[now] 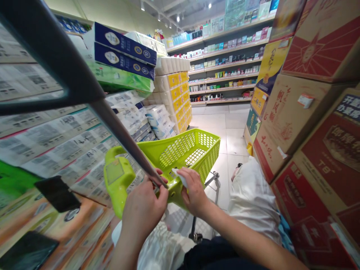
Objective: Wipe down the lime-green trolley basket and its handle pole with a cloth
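The latticed cart (208, 162) is lime-green; left hand (146, 200) grips a metal pole (128, 146); right hand (194, 191) pinches a white wipe (180, 177); cartons (298, 112) crowd rightward.

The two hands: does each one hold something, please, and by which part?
The left hand holds the metal tube near its lower end. The right hand holds a thin white piece; its fingers hide which part.

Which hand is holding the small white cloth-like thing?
The person's bare right hand: the small white cloth-like piece sits between its thumb and fingers. The bare left hand grips the grey metal pole instead.
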`<state>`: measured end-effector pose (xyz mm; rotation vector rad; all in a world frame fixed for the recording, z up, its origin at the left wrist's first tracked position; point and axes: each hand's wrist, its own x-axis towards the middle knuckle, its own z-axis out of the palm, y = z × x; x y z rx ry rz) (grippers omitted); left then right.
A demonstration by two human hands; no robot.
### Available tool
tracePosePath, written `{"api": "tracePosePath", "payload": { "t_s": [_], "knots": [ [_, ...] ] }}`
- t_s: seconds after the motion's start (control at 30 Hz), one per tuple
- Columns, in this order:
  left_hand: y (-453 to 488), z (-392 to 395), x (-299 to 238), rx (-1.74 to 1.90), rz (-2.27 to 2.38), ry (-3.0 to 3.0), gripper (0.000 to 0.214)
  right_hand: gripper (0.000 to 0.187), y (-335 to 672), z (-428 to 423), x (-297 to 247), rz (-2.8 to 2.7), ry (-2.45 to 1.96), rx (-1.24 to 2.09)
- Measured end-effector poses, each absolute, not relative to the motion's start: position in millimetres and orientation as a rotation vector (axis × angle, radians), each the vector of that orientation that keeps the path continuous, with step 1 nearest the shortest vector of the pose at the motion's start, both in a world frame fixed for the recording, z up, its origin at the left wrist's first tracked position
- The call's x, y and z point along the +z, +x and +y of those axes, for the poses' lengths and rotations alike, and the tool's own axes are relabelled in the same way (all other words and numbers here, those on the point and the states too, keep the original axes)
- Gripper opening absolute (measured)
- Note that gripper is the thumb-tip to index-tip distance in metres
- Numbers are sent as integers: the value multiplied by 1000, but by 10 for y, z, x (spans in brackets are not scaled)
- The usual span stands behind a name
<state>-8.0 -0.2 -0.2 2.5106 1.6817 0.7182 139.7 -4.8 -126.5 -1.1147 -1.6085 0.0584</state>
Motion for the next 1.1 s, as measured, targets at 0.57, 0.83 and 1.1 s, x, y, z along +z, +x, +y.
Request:
{"api": "tracePosePath", "payload": {
  "t_s": [0.57,0.83,1.1],
  "knots": [
    [-102,4,18,737,1671,2501,28,57,1223,-104,-1145,-1712,-1027,9],
    [-108,16,46,786,1574,2441,25,55,1458,80,-1298,-1534,-1242,29],
    [-129,20,34,834,1550,2477,23,52,1284,-63,-1136,-1717,-1105,4]
  ]
}}
